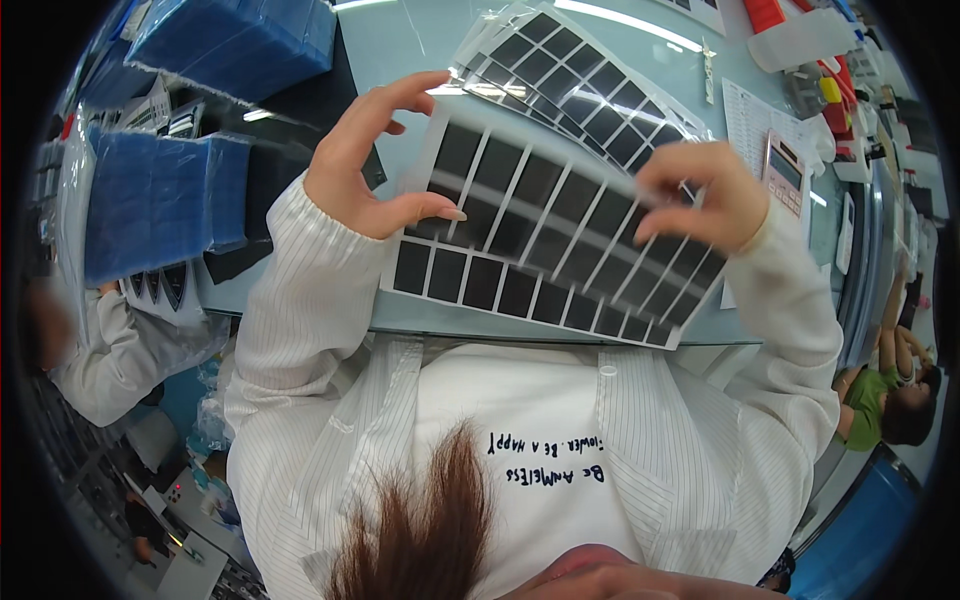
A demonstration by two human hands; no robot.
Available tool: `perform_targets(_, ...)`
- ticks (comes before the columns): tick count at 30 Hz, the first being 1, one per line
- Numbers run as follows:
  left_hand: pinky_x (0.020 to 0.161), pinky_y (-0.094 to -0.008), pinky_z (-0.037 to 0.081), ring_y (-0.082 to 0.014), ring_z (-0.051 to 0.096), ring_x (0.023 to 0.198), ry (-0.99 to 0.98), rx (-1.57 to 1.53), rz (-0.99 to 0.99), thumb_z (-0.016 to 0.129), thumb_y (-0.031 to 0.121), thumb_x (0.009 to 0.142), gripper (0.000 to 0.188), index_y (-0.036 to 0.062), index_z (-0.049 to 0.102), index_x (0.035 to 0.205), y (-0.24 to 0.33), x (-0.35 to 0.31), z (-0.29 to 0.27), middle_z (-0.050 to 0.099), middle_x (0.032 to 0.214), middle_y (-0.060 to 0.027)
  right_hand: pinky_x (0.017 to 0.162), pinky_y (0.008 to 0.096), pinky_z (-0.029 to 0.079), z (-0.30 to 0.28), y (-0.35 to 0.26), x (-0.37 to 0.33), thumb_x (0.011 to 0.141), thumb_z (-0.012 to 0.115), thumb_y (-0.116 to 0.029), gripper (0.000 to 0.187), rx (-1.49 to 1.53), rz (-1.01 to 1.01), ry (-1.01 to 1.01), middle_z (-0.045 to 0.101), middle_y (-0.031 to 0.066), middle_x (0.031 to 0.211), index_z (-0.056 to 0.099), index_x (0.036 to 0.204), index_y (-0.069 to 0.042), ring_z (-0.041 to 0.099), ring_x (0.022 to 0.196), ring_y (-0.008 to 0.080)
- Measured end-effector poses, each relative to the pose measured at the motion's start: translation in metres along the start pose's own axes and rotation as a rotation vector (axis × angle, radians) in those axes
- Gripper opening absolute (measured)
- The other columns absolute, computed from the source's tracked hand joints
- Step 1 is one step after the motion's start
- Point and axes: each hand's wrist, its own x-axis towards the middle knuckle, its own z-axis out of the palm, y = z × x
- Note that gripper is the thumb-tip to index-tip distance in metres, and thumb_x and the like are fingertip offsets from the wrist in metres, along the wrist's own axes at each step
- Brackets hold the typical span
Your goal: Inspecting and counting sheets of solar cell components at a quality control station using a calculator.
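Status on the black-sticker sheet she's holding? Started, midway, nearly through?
Looks early. Done: nothing clearly; every cell I can see on the held sheet still carries its black rectangle. In hand: left hand pinches the sheet's left edge, right hand picks at a rectangle near the right side. Left: that sheet, plus the fanned sheets on the table behind.

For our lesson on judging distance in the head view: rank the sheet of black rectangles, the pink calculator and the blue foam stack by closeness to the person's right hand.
1. Sheet of black rectangles: pinched by the right hand.
2. Pink calculator: just right of it.
3. Blue foam stack: far left.
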Motion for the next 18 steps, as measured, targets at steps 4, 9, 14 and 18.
perform_targets(4, 0.087, -0.0365, 0.046, -0.0283, 0.056, 0.106, -0.056, 0.109, -0.086, 0.092, 0.034, 0.046, 0.097, 0.0071, 0.046, 0.128, -0.015, -0.019, 0.001, 0.058, 0.112, -0.0102, 0.065, 0.0257, 0.046, -0.029, 0.048, 0.008, 0.072, 0.078, -0.013, 0.030, 0.222, 0.190, 0.295, 0.062, 0.0002, 0.077, 0.066, 0.096, 0.000, 0.054, 0.070, 0.0072)
perform_targets(9, 0.086, -0.0378, 0.047, -0.0257, 0.056, 0.101, -0.187, 0.088, -0.121, 0.091, 0.028, 0.047, 0.055, 0.0113, 0.069, 0.095, -0.009, -0.016, 0.004, 0.059, 0.103, -0.0068, 0.062, 0.0266, 0.045, -0.043, 0.101, 0.023, 0.068, 0.082, -0.020, 0.035, -0.167, 0.207, 0.360, 0.061, 0.0007, 0.074, 0.070, 0.098, -0.006, 0.053, 0.067, 0.0118)
perform_targets(14, 0.084, -0.0365, 0.048, -0.0245, 0.058, 0.097, -0.156, 0.094, -0.021, 0.090, 0.022, 0.050, 0.053, 0.0094, 0.068, 0.097, -0.014, -0.012, 0.003, 0.061, 0.099, -0.0064, 0.058, 0.0259, 0.040, -0.051, 0.101, 0.006, 0.068, 0.082, -0.025, 0.034, -0.331, 0.149, 0.457, 0.058, -0.0006, 0.073, 0.071, 0.097, -0.010, 0.050, 0.067, 0.0119)
perform_targets(18, 0.083, -0.0346, 0.049, -0.0236, 0.060, 0.096, -0.147, -0.050, 0.050, 0.089, 0.017, 0.052, 0.052, 0.0063, 0.066, 0.097, -0.014, -0.006, 0.003, 0.062, 0.100, -0.0071, 0.069, 0.0221, 0.039, -0.031, 0.036, 0.001, 0.063, 0.084, -0.018, 0.050, -0.055, -0.004, 0.214, 0.056, -0.0020, 0.088, 0.065, 0.108, -0.007, 0.050, 0.077, 0.0075)
